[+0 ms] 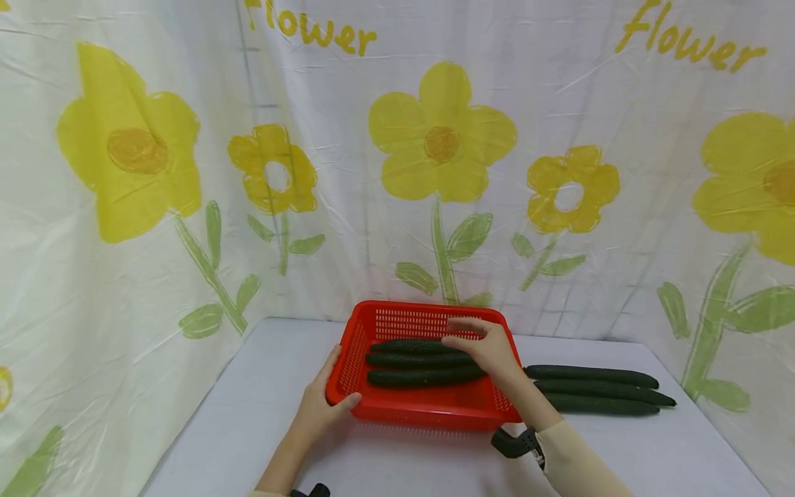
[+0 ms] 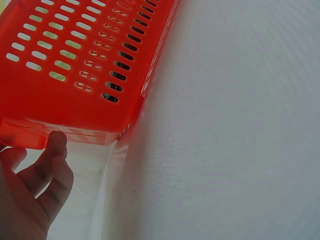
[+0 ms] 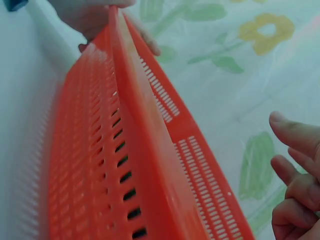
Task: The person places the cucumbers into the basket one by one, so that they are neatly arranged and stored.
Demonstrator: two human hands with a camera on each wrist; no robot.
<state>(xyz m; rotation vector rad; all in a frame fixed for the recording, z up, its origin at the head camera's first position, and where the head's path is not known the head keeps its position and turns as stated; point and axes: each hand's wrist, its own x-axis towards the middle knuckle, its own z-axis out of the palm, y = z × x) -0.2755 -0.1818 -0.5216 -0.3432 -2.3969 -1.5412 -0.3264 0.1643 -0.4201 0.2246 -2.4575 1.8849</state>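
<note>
A red plastic basket [image 1: 428,411] with slotted walls stands on the table. Three dark green cucumbers lie side by side in it, the front cucumber [image 1: 416,377] nearest the near wall; their right ends are partly hidden. My left hand [image 1: 319,404] holds the basket's near left corner, thumb at the front rim and fingers along the left side. Over the basket's right part is my right hand [image 1: 487,345], thumb and fingers apart with nothing between them. In the right wrist view, that right hand [image 3: 300,182] shows beyond the rim, fingers loosely bent.
To the right of the basket, three more cucumbers [image 1: 599,391] lie on the white table [image 1: 236,414], their left ends close to the basket wall. A white curtain [image 1: 348,241] with yellow flowers hangs right behind the table.
</note>
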